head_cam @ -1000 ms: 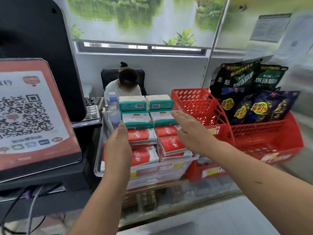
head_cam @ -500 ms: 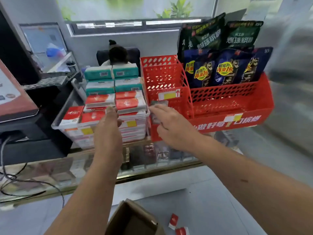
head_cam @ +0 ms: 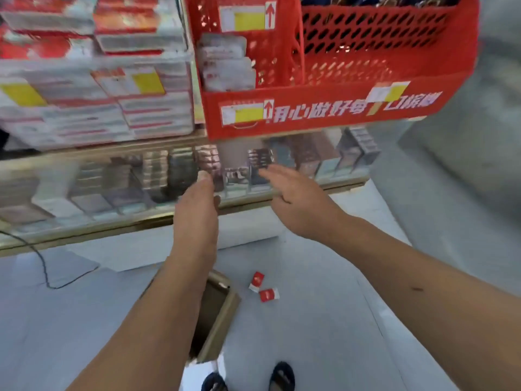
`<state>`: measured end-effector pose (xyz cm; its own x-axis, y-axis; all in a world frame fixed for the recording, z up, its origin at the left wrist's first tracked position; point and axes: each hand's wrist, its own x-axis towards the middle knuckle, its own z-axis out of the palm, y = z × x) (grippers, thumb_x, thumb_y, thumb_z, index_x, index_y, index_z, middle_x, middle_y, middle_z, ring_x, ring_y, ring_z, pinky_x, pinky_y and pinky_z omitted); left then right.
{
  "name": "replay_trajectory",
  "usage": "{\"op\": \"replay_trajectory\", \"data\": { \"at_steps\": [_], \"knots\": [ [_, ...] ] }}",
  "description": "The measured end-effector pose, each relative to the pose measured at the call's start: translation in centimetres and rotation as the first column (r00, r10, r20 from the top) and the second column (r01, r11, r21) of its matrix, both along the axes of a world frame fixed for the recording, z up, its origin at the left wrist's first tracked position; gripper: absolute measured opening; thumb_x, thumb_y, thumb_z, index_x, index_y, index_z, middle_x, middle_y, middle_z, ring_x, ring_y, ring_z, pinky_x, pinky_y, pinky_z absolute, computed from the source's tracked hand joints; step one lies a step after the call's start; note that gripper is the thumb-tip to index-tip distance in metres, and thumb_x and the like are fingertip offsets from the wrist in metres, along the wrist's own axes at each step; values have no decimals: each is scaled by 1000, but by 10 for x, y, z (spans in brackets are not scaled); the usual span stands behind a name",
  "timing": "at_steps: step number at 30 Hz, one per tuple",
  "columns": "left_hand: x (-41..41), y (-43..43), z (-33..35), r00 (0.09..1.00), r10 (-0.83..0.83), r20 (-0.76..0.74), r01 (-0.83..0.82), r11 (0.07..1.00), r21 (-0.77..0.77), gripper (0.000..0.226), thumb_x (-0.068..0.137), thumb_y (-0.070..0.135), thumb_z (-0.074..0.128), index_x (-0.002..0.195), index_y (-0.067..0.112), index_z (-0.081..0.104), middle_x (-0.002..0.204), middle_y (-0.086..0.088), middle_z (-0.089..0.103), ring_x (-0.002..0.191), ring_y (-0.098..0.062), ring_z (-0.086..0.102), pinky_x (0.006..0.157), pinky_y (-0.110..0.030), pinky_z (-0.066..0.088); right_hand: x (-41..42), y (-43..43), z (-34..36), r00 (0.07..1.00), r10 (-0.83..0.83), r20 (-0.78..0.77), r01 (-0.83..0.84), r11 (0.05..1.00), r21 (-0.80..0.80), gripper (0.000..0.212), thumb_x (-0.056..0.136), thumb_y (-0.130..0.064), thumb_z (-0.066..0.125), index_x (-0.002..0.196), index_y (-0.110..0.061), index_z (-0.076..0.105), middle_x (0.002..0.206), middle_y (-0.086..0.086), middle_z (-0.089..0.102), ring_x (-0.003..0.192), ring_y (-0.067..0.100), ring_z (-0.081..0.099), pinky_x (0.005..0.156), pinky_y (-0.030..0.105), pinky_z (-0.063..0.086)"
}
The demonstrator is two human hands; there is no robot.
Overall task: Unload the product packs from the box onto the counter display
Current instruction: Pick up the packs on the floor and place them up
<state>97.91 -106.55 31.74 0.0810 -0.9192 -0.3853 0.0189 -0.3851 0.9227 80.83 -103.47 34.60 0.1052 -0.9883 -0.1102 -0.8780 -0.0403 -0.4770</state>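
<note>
My left hand (head_cam: pixel 196 204) and my right hand (head_cam: pixel 296 201) hang in front of the glass counter, fingers straight, holding nothing. Below them on the grey floor stands the open cardboard box (head_cam: pixel 218 317), partly hidden by my left forearm; I cannot see inside it. Two small red and white packs (head_cam: pixel 263 287) lie on the floor just right of the box. Up on the counter, a clear tray (head_cam: pixel 93 108) is stacked with red and white packs, blurred by motion.
A red perforated display basket (head_cam: pixel 324 105) sits on the counter right of the tray. The glass counter front (head_cam: pixel 112 187) shows rows of boxed goods. A black cable (head_cam: pixel 42 266) trails across the floor at the left. My feet (head_cam: pixel 248 378) stand near the box.
The view has tilted down from the counter display to the floor. Both hands have dropped from the tray of packs to counter-front height, and the box and floor packs have come into fuller view.
</note>
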Motion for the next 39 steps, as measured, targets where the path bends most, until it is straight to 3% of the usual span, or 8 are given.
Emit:
{"op": "replay_trajectory", "data": {
  "at_steps": [7, 11, 16, 23, 28, 31, 35, 39],
  "knots": [
    [-12, 17, -122, 994, -64, 88, 50, 987, 155, 37, 91, 66, 40, 79, 40, 63, 104, 14, 67, 117, -21, 60, 115, -53, 33, -17, 7, -131, 995, -84, 60, 75, 988, 133, 56, 98, -9, 42, 152, -19, 34, 161, 1, 26, 147, 15, 22, 115, 22, 16],
    [-24, 43, -203, 995, -31, 92, 7, 967, 256, 33, 100, 57, 41, 83, 36, 60, 99, 14, 63, 110, -19, 61, 97, -40, 40, -36, 20, -229, 994, -99, 50, 86, 973, 213, 55, 94, -4, 44, 148, -15, 43, 153, 4, 39, 138, 18, 36, 102, 13, 22],
    [-45, 77, -309, 993, -5, 119, -36, 940, 339, 31, 100, 55, 45, 82, 36, 62, 102, 12, 66, 107, -13, 62, 92, -36, 45, -64, 45, -375, 998, -58, 3, 53, 929, 366, 54, 93, -7, 47, 146, -18, 46, 151, 4, 41, 138, 20, 38, 109, 26, 29],
    [-79, 113, -474, 986, 27, 162, -96, 894, 439, 31, 102, 55, 42, 91, 34, 63, 103, 15, 65, 110, -13, 62, 106, -44, 44, -89, 69, -575, 992, 59, -115, -4, 902, 432, 50, 96, -16, 51, 146, -20, 45, 149, 4, 44, 136, 26, 40, 111, 37, 36],
    [-73, 126, -595, 988, 7, 157, -84, 868, 489, 31, 101, 55, 43, 104, 33, 65, 108, 17, 66, 113, -12, 62, 107, -43, 42, -75, 67, -714, 984, 90, -154, -18, 908, 419, 30, 86, -7, 53, 111, -16, 65, 110, 0, 61, 109, 25, 56, 82, 39, 53],
    [-66, 119, -655, 990, -16, 141, -60, 853, 519, 39, 102, 53, 43, 122, 27, 64, 122, 10, 66, 119, -14, 61, 112, -42, 39, -64, 58, -781, 971, 131, -200, -37, 910, 413, 26, 84, -4, 52, 106, -13, 62, 108, 1, 57, 112, 26, 53, 76, 34, 50],
    [-57, 104, -707, 984, -63, 164, -28, 865, 501, 46, 103, 54, 39, 132, 24, 60, 133, 7, 63, 123, -15, 58, 114, -44, 39, -57, 48, -839, 920, 272, -283, -120, 881, 457, 39, 87, -8, 56, 126, -13, 55, 135, 8, 50, 130, 28, 42, 98, 35, 44],
    [-57, 93, -731, 983, -66, 173, -18, 896, 443, 47, 102, 53, 41, 136, 26, 59, 137, 9, 62, 126, -13, 57, 114, -45, 39, -55, 43, -871, 875, 344, -339, -175, 880, 441, 48, 87, -15, 60, 132, -15, 46, 138, 6, 49, 130, 27, 43, 111, 35, 32]
  ]
}}
